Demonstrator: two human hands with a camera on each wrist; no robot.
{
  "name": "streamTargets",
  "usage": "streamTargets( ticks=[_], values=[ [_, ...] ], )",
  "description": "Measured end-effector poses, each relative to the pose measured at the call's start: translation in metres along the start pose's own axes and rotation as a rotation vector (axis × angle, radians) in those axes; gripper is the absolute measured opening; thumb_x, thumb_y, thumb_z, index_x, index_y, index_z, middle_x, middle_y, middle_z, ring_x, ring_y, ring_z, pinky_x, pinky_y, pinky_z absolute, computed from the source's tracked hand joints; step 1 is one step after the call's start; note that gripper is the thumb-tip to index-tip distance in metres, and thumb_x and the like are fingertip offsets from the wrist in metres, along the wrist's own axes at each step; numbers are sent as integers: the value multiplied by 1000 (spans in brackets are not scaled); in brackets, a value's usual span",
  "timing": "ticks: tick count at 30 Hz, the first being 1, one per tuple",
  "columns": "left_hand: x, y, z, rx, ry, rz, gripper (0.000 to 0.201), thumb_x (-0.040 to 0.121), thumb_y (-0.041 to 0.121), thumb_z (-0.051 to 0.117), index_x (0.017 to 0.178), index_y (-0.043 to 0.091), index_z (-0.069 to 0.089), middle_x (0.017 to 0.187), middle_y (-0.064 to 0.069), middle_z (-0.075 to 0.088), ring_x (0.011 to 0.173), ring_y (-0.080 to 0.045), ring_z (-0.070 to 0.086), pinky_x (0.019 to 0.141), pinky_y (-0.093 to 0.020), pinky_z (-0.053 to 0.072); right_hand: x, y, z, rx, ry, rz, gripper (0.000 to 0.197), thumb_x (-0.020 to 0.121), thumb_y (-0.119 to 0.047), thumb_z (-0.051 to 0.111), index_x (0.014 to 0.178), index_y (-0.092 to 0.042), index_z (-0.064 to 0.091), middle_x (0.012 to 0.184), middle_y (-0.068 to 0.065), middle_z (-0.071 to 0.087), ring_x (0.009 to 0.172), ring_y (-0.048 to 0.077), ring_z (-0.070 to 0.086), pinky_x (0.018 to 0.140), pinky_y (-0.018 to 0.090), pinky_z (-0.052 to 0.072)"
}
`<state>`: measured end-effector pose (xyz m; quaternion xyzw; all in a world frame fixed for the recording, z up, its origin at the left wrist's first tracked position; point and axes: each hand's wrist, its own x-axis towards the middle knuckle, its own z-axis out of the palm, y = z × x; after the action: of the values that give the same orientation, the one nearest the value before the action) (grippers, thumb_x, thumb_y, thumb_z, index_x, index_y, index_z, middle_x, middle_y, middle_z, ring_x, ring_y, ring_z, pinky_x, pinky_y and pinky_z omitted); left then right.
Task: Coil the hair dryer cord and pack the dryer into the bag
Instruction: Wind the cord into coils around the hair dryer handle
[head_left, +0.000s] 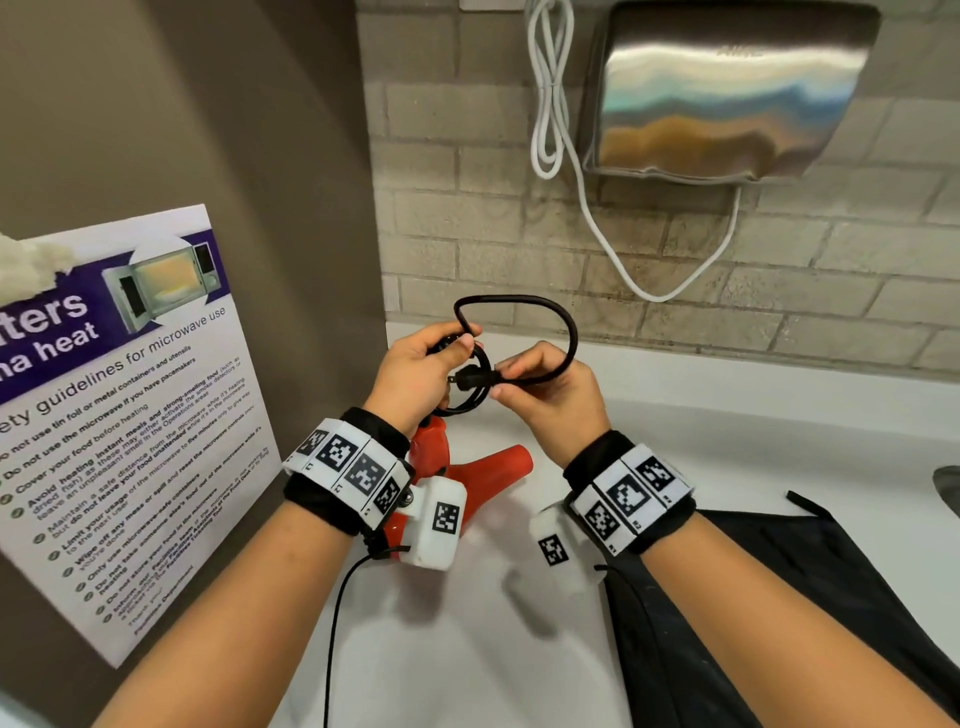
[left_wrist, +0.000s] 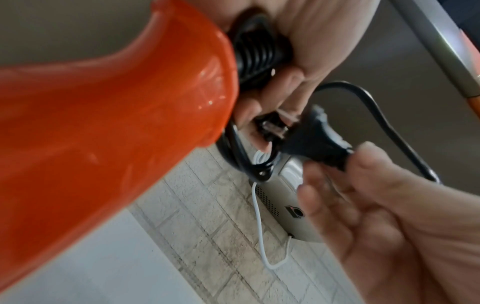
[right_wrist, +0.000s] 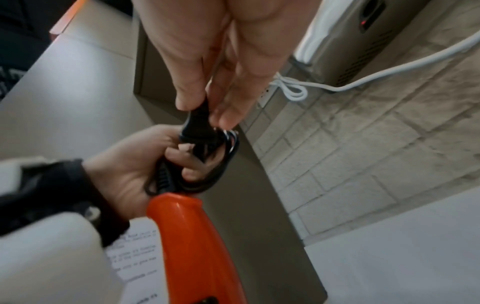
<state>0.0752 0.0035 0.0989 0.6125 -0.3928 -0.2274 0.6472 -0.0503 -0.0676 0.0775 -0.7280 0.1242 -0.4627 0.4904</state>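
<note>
An orange hair dryer hangs by its handle end below my left hand, above the white counter. My left hand grips the coiled black cord at the dryer's strain relief. My right hand pinches the black plug at its cord end and holds it against the coil, prongs toward the left palm. One loop of cord arches above both hands. The black bag lies flat on the counter under my right forearm. The dryer's orange handle fills the lower right wrist view.
A steel hand dryer with a white cable hangs on the brick wall behind. A microwave guidelines poster covers the brown panel at left. A thin black wire trails from my left wrist camera.
</note>
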Motion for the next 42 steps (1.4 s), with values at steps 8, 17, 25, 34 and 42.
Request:
streamTargets(
  ticks=[8, 17, 25, 34, 42],
  values=[
    [-13, 4, 13, -10, -138, -27, 16, 90, 8, 53, 101, 7, 64, 71, -4, 58, 29, -4, 31, 34, -15, 29, 9, 15, 21, -358, 174, -215, 29, 70, 14, 56, 78, -11, 44, 74, 0, 43, 69, -14, 46, 63, 0, 35],
    [-14, 7, 0, -51, -119, 25, 34, 93, 13, 49, 115, 38, 56, 65, 18, 57, 32, -3, 29, 40, -19, 36, 1, 29, -2, -517, -336, 76, 12, 92, -26, 49, 96, -15, 52, 72, -3, 59, 64, 6, 55, 63, 20, 44],
    [-8, 5, -10, -30, -74, -5, 27, 95, 14, 47, 81, 27, 65, 75, 8, 57, 30, -3, 24, 36, -17, 36, -19, 89, -42, -832, -455, 532, 29, 96, -26, 37, 91, -12, 62, 80, 4, 58, 74, 20, 53, 75, 26, 41],
    [-11, 6, -6, 52, -112, 110, 20, 92, 8, 49, 89, 18, 65, 79, 3, 59, 31, -2, 38, 38, -14, 37, 2, 11, 0, -245, -147, 120, 20, 91, -34, 44, 87, -22, 59, 81, -9, 60, 77, 7, 58, 78, 25, 47],
    [-15, 6, -3, 41, -182, 107, 20, 91, 8, 51, 88, 19, 67, 79, 9, 67, 44, 1, 51, 40, -14, 39, 12, 18, 7, 153, -256, 234, 31, 77, -39, 65, 81, -15, 45, 62, -2, 67, 64, 9, 62, 70, 27, 50]
  ],
)
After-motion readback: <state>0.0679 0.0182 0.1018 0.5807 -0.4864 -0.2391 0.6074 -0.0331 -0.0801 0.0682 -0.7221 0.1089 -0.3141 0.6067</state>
